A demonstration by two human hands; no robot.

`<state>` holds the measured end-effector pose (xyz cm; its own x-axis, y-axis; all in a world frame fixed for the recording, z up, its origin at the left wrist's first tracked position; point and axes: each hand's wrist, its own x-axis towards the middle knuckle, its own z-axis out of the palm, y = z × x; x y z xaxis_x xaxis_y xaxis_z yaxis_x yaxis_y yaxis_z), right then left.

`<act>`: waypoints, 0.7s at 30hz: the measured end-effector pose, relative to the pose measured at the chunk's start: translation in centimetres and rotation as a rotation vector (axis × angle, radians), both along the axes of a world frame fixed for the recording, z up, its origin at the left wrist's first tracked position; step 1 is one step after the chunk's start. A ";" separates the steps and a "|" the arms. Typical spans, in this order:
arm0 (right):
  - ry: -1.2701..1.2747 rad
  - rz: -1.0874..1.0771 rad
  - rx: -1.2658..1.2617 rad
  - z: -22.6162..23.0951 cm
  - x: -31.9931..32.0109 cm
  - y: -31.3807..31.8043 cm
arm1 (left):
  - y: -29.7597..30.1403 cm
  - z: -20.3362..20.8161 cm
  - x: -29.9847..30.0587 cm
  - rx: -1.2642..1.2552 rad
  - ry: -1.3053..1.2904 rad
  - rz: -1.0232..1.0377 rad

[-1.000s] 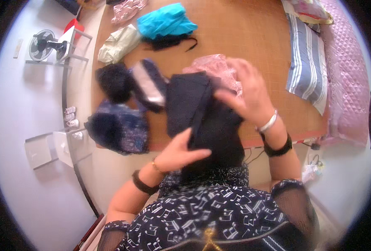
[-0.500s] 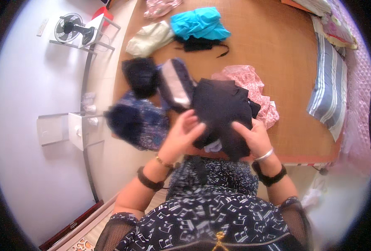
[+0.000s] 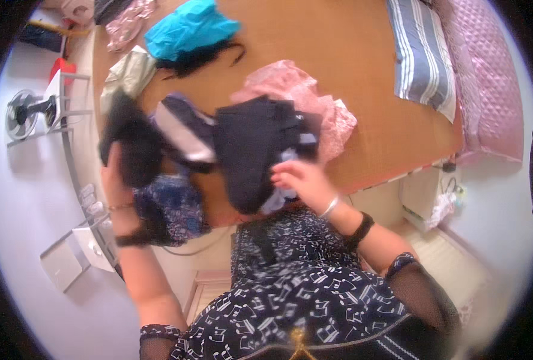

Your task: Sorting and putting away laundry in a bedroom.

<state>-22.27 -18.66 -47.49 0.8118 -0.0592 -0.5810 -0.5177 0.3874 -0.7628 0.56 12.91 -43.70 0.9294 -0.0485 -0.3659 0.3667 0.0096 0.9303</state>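
Observation:
Dark and blurred, a black garment point(image 3: 131, 144) is gripped by my left hand point(image 3: 116, 180) at the left side of the mat-covered bed; part of the hand is smeared by motion. A folded black garment point(image 3: 248, 141) lies at the bed's near edge, in front of me. My right hand point(image 3: 302, 183) is over its right side, fingers loosely bent, beside a light grey-blue cloth point(image 3: 272, 201). Between the two black garments is a dark folded garment with a pale band point(image 3: 182, 129). Below my left hand lies a blue patterned garment point(image 3: 179, 204).
A pink garment point(image 3: 284, 84) lies behind the folded black one. Farther off are a bright blue garment point(image 3: 191, 30), a cream one point(image 3: 125, 75) and a pink patterned one point(image 3: 128, 24). A striped pillow point(image 3: 425, 60) lies at the right. A fan point(image 3: 29, 113) stands at the left.
The view has swung, shifting the scene leftward. My hands have parted from the folded black garment, which now lies down. My left hand has moved left and taken hold of the other black garment.

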 end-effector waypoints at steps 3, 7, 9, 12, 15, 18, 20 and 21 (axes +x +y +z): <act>0.062 -0.056 -0.211 -3.5 -3.3 -2.6 | 5.7 -5.9 3.4 0.219 0.009 0.009; 0.245 -0.073 -0.469 -8.4 -6.2 -7.2 | 7.5 -12.4 4.0 0.587 0.433 0.137; 0.307 -0.244 -0.650 -16.0 -8.9 -10.8 | 2.5 -12.4 1.8 0.604 0.136 -0.037; 0.365 -0.508 -0.795 -18.3 -5.3 -13.1 | -7.4 -11.2 -5.7 0.542 -0.177 -0.591; 0.690 -0.533 -0.278 -21.7 -2.6 -14.8 | -14.2 -11.4 -14.5 0.687 -0.036 -0.819; 0.550 -0.442 -0.173 -25.6 -0.4 -12.1 | -17.5 -12.2 -19.6 0.944 -0.125 -0.902; 0.476 -0.407 -0.097 -26.8 1.0 -9.9 | -19.1 -12.1 -21.1 1.001 -0.123 -0.872; 0.437 -0.395 -0.059 -26.7 1.4 -9.3 | -19.6 -11.7 -21.5 1.085 -0.138 -0.910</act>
<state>-20.91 -27.95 -74.24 0.4074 -0.3508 -0.8432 -0.6141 0.5781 -0.5372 -20.92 -6.67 -55.44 0.7574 -0.3977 -0.5179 -0.2348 -0.9059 0.3523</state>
